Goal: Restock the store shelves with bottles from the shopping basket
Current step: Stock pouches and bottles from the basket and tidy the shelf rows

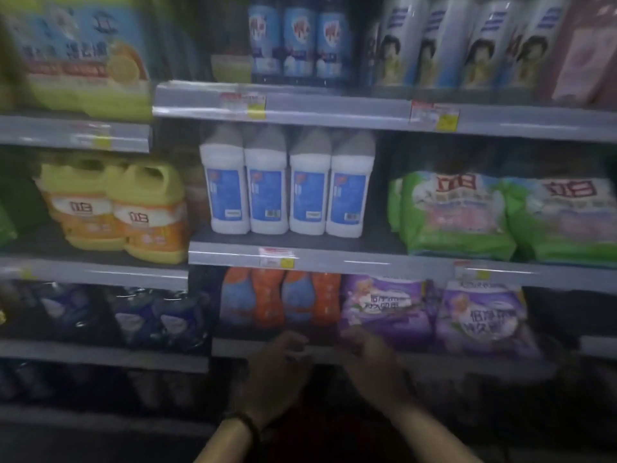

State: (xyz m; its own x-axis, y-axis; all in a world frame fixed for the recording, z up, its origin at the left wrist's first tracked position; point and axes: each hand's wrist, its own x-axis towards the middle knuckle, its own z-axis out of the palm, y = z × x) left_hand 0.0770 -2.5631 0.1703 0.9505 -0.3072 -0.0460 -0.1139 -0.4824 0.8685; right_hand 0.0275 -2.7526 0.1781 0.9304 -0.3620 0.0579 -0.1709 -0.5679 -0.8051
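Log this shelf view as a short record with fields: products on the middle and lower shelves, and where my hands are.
middle shelf: four white plastic bottles with grey caps and blue labels, upright in a row
neighbours: yellow jugs with orange labels left, green and white bags right
shelf below: orange and blue bottles, purple bags to their right
left hand: at that shelf's front edge
right hand: same edge, before the purple bags
grip: too blurred to tell

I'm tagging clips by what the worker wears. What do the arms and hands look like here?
Both forearms are bare, with no sleeves in view, and neither the left hand nor the right hand wears a glove. A dark band circles the left wrist. The picture is too blurred to show rings or other marks.
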